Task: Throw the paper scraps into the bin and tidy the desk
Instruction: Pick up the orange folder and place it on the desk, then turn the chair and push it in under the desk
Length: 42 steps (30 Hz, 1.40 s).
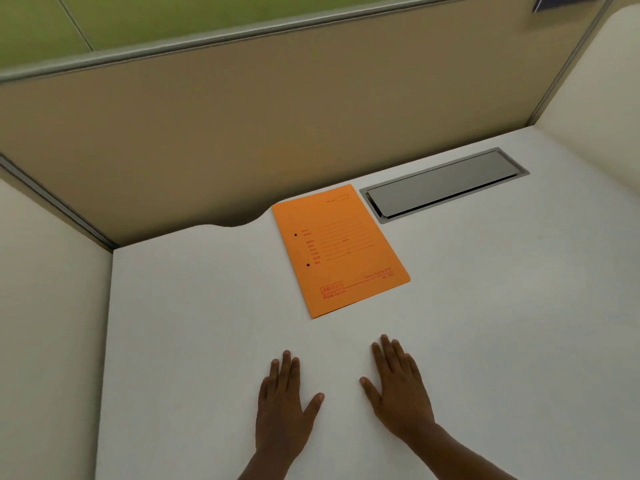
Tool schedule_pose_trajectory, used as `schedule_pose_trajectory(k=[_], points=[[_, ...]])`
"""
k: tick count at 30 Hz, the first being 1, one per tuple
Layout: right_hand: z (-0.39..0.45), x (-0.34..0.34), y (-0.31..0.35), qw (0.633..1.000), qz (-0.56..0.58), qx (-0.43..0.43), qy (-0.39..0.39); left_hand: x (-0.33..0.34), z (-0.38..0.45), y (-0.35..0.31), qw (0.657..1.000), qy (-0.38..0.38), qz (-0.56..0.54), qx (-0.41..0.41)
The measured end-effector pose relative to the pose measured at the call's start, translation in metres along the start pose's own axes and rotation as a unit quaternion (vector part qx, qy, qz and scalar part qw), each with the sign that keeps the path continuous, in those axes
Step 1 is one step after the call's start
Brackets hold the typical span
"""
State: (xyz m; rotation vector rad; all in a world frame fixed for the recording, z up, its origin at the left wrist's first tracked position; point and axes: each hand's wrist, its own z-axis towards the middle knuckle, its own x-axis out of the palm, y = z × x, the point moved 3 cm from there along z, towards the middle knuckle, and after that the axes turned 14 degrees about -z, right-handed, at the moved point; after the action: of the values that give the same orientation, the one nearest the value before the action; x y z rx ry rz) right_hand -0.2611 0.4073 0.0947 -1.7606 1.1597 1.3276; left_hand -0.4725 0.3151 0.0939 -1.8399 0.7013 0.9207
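Orange folder [339,251] lies closed on the desk [485,306]; both hands, left [282,407] and right [401,393], rest flat, empty.

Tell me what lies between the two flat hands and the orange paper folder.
Head view: only bare white desk top separates left hand and right hand from the orange paper folder.

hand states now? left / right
Left hand: open, flat on the desk, holding nothing.
Right hand: open, flat on the desk, holding nothing.
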Motion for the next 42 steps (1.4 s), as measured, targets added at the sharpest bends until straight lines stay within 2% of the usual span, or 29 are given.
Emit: schedule_pose_trajectory(k=[4,16,25,34,42], points=[[-0.054,0.004,0.008,1.000,-0.013,-0.018,0.012,0.010,-0.060,0.003,0.999,0.025,0.023,0.006],[-0.205,-0.009,0.040,0.996,-0.006,-0.038,-0.079,0.003,-0.219,-0.006,0.999,-0.031,0.008,0.007],[-0.373,0.002,0.045,0.994,-0.011,-0.021,-0.106,0.024,-0.372,-0.020,0.996,-0.066,0.001,0.053],[-0.472,-0.024,-0.008,0.985,-0.017,0.043,-0.164,0.026,-0.437,-0.102,0.983,-0.093,-0.002,0.156],[-0.545,-0.067,-0.109,0.958,0.023,0.145,-0.245,0.042,-0.469,-0.226,0.958,-0.087,-0.016,0.272]])
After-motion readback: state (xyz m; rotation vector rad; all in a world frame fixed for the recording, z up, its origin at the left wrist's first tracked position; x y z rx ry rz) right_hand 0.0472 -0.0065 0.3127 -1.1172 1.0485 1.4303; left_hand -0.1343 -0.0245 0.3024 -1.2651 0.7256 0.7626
